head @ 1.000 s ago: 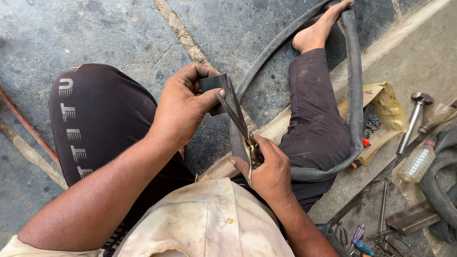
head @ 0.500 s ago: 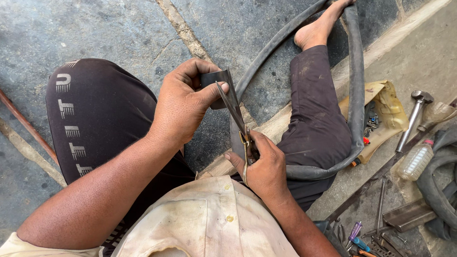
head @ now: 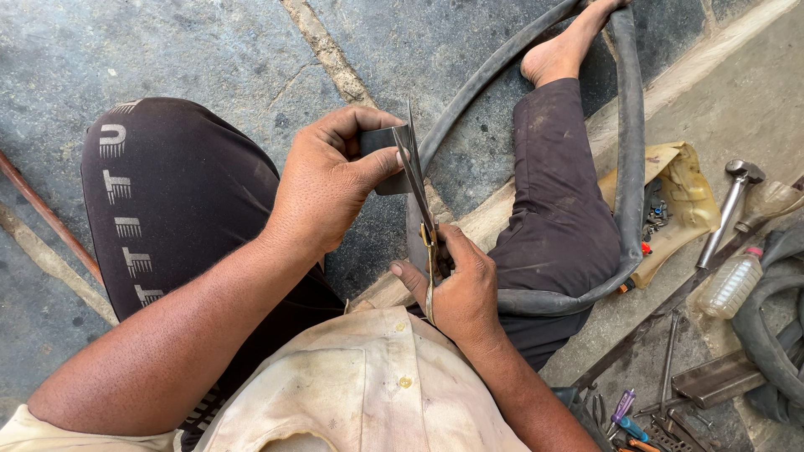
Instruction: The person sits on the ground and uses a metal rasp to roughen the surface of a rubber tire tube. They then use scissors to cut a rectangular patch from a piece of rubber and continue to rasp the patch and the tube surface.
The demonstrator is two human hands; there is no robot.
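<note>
- The left hand [head: 331,180] is clamped on a small dark rubber patch [head: 387,159], thumb across its near face and fingers curled over its top edge, holding it up in the air above the gap between the knees.
- The right hand [head: 456,285] is closed through the handles of a pair of scissors [head: 421,201]; the blades run up and away from it, and their tips reach the right edge of the rubber patch, just beside the left thumb.
- Whether the blades are parted or closed on the rubber cannot be told, since they are seen nearly edge-on.
- A black inner tube [head: 628,167] loops around the right leg [head: 557,201], lying over the thigh and curving out past the bare foot; its near bend lies close to the right wrist, so room on that side is tight.
- The left knee [head: 176,192], in dark trousers, fills the space under the left forearm.
- Between the legs the stone floor [head: 209,50] shows bare, and it lies open beyond the left hand towards the top of the view.
- A thin reddish rod [head: 46,213] lies on the floor at the far left, well apart from both hands.
- To the right, past the tube, lie a yellowish bag [head: 682,197], a metal hammer [head: 729,205], a clear plastic bottle [head: 733,285] and a scatter of small tools [head: 636,418] near the lower edge.
</note>
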